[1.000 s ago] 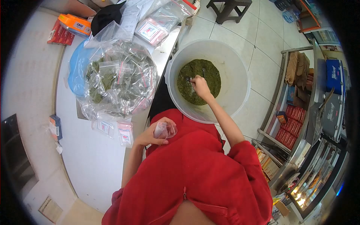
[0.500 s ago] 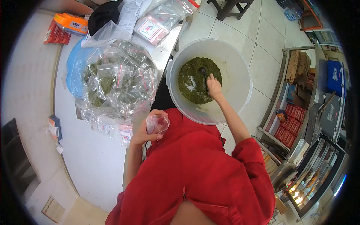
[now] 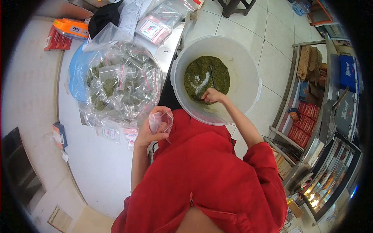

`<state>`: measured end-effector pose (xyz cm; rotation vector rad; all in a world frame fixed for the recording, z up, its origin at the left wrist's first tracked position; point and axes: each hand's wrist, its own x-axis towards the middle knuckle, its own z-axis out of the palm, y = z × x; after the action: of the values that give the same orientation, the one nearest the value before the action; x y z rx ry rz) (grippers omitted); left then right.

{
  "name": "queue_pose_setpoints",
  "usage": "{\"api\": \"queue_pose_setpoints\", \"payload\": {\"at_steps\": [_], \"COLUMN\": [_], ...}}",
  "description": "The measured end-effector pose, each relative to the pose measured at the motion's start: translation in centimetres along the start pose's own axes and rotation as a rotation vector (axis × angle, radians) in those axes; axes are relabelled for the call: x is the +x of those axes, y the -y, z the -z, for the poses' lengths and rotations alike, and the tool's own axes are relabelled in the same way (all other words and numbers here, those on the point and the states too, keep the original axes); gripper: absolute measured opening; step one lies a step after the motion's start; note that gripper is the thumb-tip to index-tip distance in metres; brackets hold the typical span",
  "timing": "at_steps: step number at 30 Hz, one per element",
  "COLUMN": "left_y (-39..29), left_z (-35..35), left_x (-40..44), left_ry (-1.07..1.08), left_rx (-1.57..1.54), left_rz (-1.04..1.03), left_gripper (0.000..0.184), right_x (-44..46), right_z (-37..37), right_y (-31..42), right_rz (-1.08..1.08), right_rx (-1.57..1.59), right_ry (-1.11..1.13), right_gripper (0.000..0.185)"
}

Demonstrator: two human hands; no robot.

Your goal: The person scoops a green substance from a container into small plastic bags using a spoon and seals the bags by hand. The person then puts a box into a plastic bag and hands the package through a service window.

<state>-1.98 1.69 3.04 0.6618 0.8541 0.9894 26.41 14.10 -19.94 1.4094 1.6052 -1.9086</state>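
Cupping a clear plastic bag [image 3: 164, 121] mid-frame is the left hand [image 3: 147, 135]; the right hand [image 3: 212, 95] apparently pinches a small dark spoon [image 3: 198, 98] in green powder [image 3: 203, 69], still unbagged in the round translucent tub [image 3: 247, 77], upper centre. Packed clear sachets [image 3: 112, 76] fill upper left.

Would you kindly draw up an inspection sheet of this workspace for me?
Surface: white tabletop, partly covered at its far end.
Job's things: translucent tub with green material inside; a white patch and a dark handle show on it.
Clutter: large clear bag of small packets, blue basin, black cap, papers.
Grippers: bare hands; left hand holds a clear plastic bag; right hand is inside the tub, its hold unclear.
Cables: thin dark loop by the left forearm; cannot tell whether a cable.
Surroundings: tiled floor, dark stool, shelf unit.
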Motion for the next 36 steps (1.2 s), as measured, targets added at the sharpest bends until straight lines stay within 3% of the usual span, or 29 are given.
{"api": "queue_pose_setpoints", "payload": {"at_steps": [6,13,18,19,20,21,26,29,31,32,34,36], "left_y": [-0.2,0.6,1.8,2.2,2.5,2.7,1.1,0.2,0.4,0.6,1.4,2.4], "left_z": [-0.3,-2.4,-2.5,-2.9,-3.0,-2.8,-2.3,-1.8,-1.6,-1.4,-0.8,-0.6], "left_x": [0.6,5.0,7.9,8.5,8.9,9.1,7.4,5.1,3.6,2.9,1.6,0.2], "left_ry": [-0.003,-0.129,-0.19,-0.224,-0.257,-0.254,-0.34,-0.358,-0.376,-0.39,-0.41,-0.455], "left_rx": [0.073,0.259,0.415,0.621,0.826,0.828,0.377,0.333,0.334,0.33,0.336,0.385], "left_rz": [0.019,-0.12,-0.168,-0.311,-0.454,-0.456,-0.293,-0.227,-0.242,-0.258,-0.24,-0.21], "left_gripper": [0.071,0.064,0.062,0.062,0.062,0.062,0.063,0.062,0.06,0.059,0.059,0.059], "right_x": [-7.6,-15.5,-19.8,-20.1,-20.3,-20.4,-11.2,-4.1,0.3,1.6,3.4,3.9], "right_z": [4.6,3.5,2.6,2.4,2.3,2.0,1.4,1.9,1.2,0.5,-1.3,-2.8], "right_y": [2.2,4.8,6.6,6.6,6.6,6.7,3.4,2.4,2.1,2.2,2.2,1.3], "right_rz": [0.051,0.134,0.211,0.216,0.226,0.235,0.164,0.045,0.061,0.066,0.159,0.256], "right_rx": [0.368,0.676,0.761,0.761,0.706,0.652,0.473,0.361,0.02,0.017,-0.461,-0.601], "right_ry": [0.064,-0.035,-0.313,-0.318,-0.39,-0.462,-0.44,-0.313,-0.447,-0.444,-0.744,-0.615], "right_gripper": [0.024,0.023,0.023,0.023,0.024,0.024,0.022,0.023,0.021,0.021,0.02,0.019]}}
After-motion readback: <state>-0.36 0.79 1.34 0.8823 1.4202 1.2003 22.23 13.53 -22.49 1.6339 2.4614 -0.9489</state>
